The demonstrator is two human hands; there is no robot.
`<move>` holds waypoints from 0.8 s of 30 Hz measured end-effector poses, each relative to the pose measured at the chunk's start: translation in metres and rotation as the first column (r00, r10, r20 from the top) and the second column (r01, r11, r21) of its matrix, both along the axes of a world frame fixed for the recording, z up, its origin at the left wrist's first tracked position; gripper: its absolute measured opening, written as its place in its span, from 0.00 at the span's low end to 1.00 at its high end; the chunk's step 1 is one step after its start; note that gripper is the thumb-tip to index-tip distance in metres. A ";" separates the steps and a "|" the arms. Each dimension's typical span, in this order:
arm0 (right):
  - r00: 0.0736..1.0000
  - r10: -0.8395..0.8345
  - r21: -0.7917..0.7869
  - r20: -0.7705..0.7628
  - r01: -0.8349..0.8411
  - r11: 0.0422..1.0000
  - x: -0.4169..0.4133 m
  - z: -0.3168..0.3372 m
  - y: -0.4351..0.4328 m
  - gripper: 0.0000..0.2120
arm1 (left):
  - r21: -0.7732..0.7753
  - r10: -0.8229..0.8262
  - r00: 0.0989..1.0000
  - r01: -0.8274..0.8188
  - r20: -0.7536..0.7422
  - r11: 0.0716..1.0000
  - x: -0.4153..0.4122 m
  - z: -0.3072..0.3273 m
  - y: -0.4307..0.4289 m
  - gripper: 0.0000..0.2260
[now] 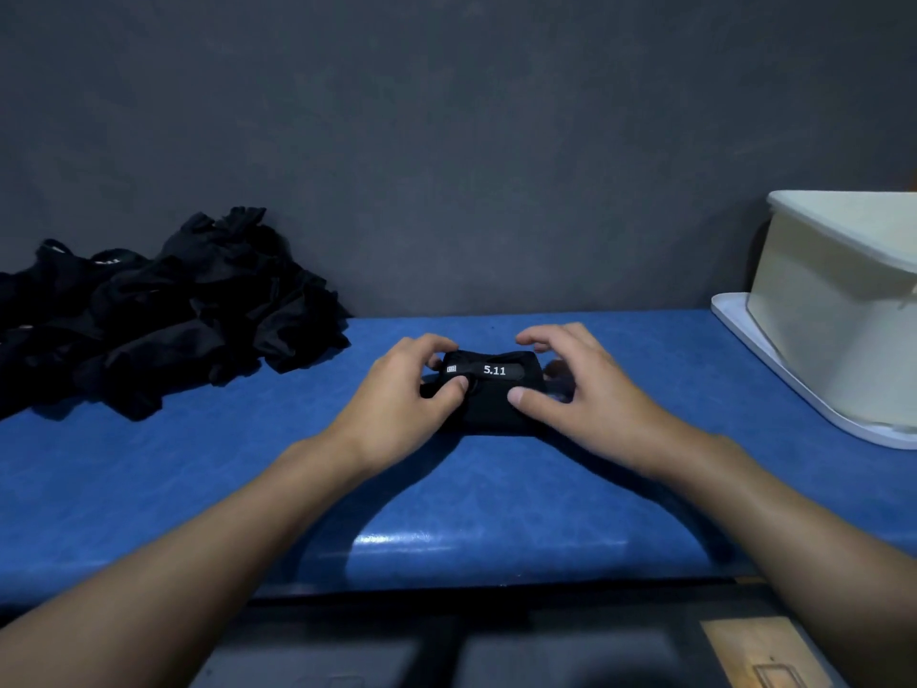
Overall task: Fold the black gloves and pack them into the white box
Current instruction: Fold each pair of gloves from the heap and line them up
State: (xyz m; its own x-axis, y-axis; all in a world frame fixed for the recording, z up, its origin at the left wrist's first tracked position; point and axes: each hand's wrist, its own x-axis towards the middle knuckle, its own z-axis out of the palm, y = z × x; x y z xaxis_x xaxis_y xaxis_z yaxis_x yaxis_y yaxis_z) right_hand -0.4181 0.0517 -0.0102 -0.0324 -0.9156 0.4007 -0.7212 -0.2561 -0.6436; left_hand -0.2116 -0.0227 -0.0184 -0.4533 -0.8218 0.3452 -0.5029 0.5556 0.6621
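Two hands square up one folded glove [489,407] mid-way along the blue bench [446,494].

Left hand [397,392] pinches the glove's left end, thumb on top and fingers curled over its far edge. Right hand [570,384] holds the right end the same way, fingers arched, thumb pressing the near part flat. To do this well, I judge the thumbs should keep the fold pressed while the fingers tuck in loose edges, so the bundle stays compact with the printed strap on top. The glove lies between and under both hands; the unfolded pile [163,315] sits far left, the white box [833,330] far right.
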 end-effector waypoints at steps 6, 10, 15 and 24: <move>0.981 0.051 0.031 -0.186 -0.046 0.998 -0.005 -0.004 0.002 0.11 | -0.066 0.020 0.995 -0.014 0.093 0.998 -0.002 0.002 0.003 0.20; 0.983 0.064 0.055 -0.173 -0.056 0.997 -0.009 -0.006 0.002 0.12 | -0.222 -0.090 0.982 0.126 0.166 0.967 0.003 0.007 0.008 0.15; 0.982 0.081 0.081 -0.170 -0.068 0.994 -0.012 -0.006 -0.001 0.15 | -0.272 -0.076 0.956 0.156 0.283 0.950 0.011 0.009 0.003 0.22; 0.965 0.012 0.118 -0.261 0.020 0.993 -0.027 -0.004 -0.005 0.21 | -0.234 -0.072 0.922 0.172 0.381 0.957 -0.007 0.008 -0.011 0.22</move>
State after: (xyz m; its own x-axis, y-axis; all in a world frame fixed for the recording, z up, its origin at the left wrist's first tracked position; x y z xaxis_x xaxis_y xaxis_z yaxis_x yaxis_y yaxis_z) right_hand -0.4455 0.0472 -0.0140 0.0549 -0.9571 0.2845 -0.8690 -0.1861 -0.4584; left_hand -0.2183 -0.0332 -0.0107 -0.6789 -0.6566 0.3285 -0.5986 0.7541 0.2701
